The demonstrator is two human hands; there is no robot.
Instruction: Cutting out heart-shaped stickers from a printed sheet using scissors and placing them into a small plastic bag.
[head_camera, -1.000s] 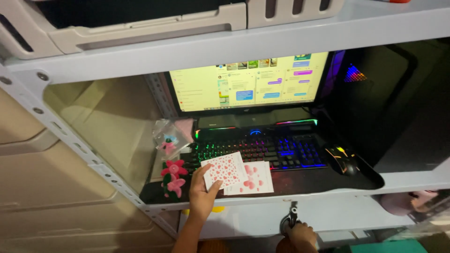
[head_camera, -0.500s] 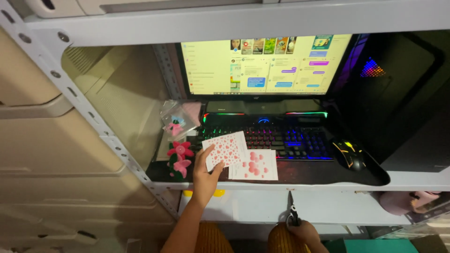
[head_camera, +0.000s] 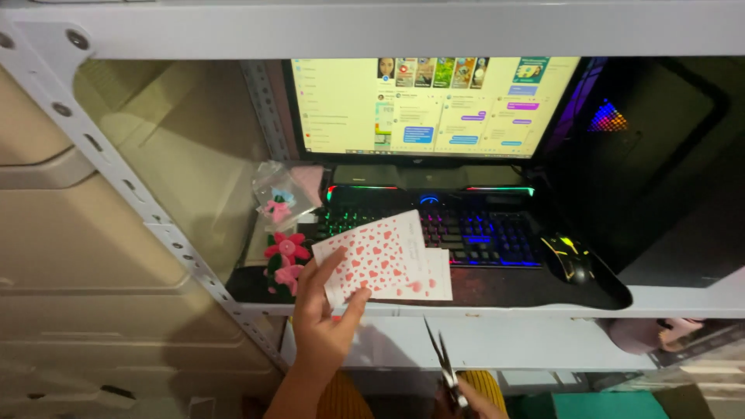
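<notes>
Heart-print paper sheet (head_camera: 376,260): light, floppy, tearable; left hand (head_camera: 326,310) pinches its lower corner, right hand (head_camera: 473,399) grips scissors (head_camera: 442,361)

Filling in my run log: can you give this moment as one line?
left hand: holds heart-print paper | right hand: holds scissors, blades apart | behind: lit keyboard, mouse, monitor

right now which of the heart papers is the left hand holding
The top heart-print sheet, tilted and pinched by the left hand; the other sheet lies flat beneath it.
</notes>
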